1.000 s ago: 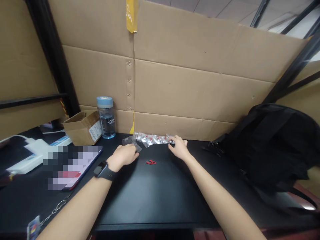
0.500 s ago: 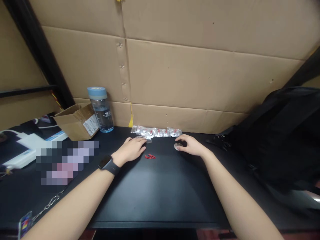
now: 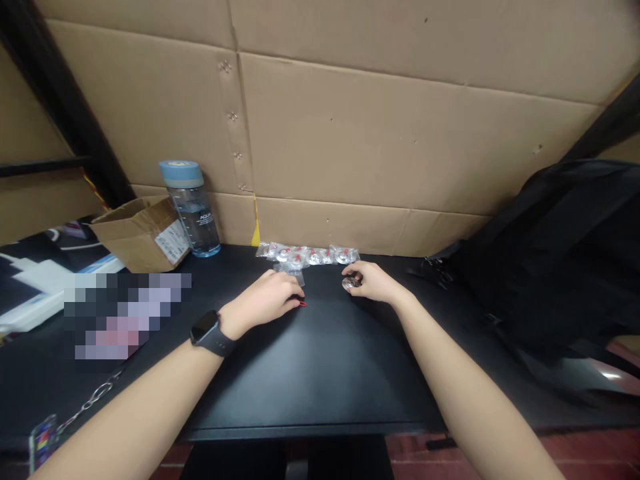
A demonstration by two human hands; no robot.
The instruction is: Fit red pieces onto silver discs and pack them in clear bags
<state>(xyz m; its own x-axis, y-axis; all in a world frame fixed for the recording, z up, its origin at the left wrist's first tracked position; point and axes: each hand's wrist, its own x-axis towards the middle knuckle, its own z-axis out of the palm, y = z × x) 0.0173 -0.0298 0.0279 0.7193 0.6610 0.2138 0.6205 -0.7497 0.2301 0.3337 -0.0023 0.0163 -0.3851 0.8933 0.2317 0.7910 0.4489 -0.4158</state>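
Observation:
My left hand [image 3: 265, 298], with a dark watch on its wrist, is over the black tabletop. Its thumb and fingertips close on a small red loop [image 3: 303, 304], mostly covered by the hand. Just beyond those fingers lies a small clear plastic bag [image 3: 293, 274]. My right hand [image 3: 375, 283] pinches a round, shiny silvery disc [image 3: 349, 283] between thumb and fingers, low over the table. Along the cardboard wall runs a row of clear bags [image 3: 314, 256] holding silvery round pieces with red loops.
A water bottle [image 3: 193, 213] with a blue lid and an open cardboard box [image 3: 140, 237] stand at the left back. Nearer are a white power strip [image 3: 35, 310] and a chain [image 3: 95, 397] with a tag. A black backpack [image 3: 560, 267] takes up the right side.
My left hand has moved right and toward me onto the red loops, uncovering the clear bag. The right hand still holds the disc. The view has tipped down a little.

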